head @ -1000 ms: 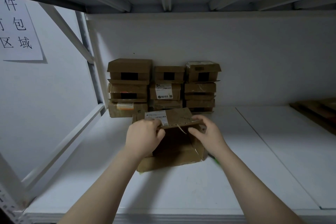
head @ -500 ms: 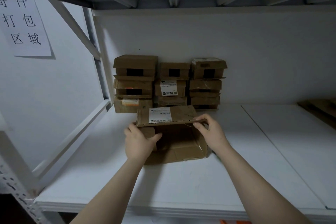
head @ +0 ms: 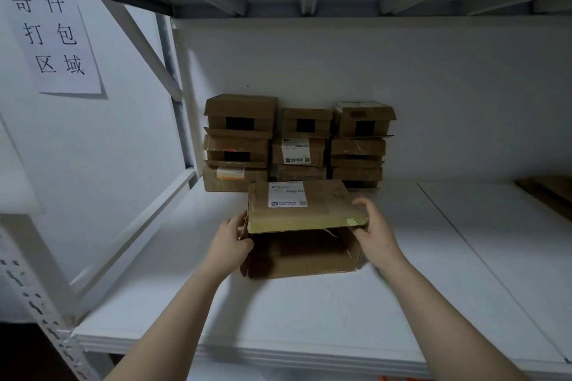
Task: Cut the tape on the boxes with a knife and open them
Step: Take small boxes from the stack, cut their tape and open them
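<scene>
Against 1.0 s ago, log the left hand [head: 230, 243] off the front edge of the lid [head: 322, 210] and down at the left wall of the box [head: 303, 263]. Against 0.5 s ago, log more of the lid's top face turned toward the camera. Find the right hand [head: 376, 232] at the lid's right front corner, as in both earlier frames.

Locate the box on the white shelf [head: 278, 312], just in front of the stack of boxes [head: 297, 145] at the back wall; cannot tell whether touching it. Note the lid raised at the front, with the dark interior open to view beneath that edge. Read a white shipping label [head: 287, 194] on the lid's top, left of centre; print too small to make out.

Left hand: record thumb on the box's front left corner and fingers curled against the left wall, grasping the box.

Right hand: record thumb on top of the lid and remaining fingers under the corner, mostly hidden, pinching the lid.

Note a paper sign [head: 52, 37] with black characters on the side wall, upper left.
</scene>
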